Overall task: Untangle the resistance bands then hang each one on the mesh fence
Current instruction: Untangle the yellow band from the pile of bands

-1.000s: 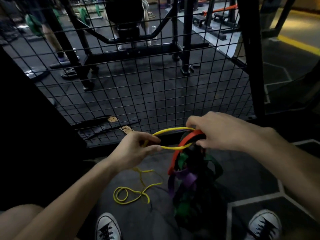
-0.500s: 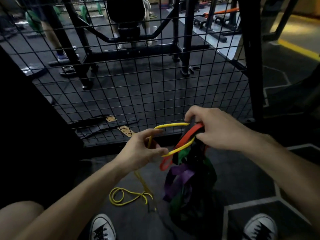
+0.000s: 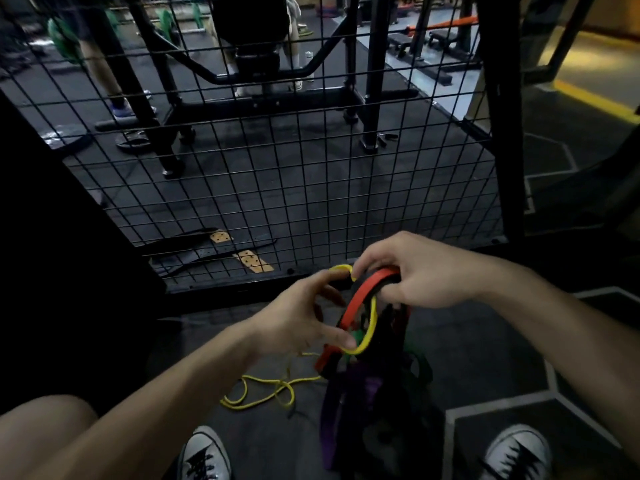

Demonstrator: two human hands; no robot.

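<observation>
A tangle of resistance bands hangs in front of me: red, green, purple and black strands knotted together. My right hand grips the top of the tangle, closed over the wide red band. My left hand pinches the thin yellow band, which loops around the red one. The yellow band's slack tail lies coiled on the floor. The black mesh fence stands just beyond both hands, with nothing hanging on it.
A thick black post frames the fence on the right. A dark panel blocks the left side. Behind the mesh lie a leather belt, gym machines and other people's legs. My white sneakers stand below the tangle.
My left hand moved right and down, drawing the yellow loop down around the red band. The two hands came closer together, and the bundle hangs slightly higher.
</observation>
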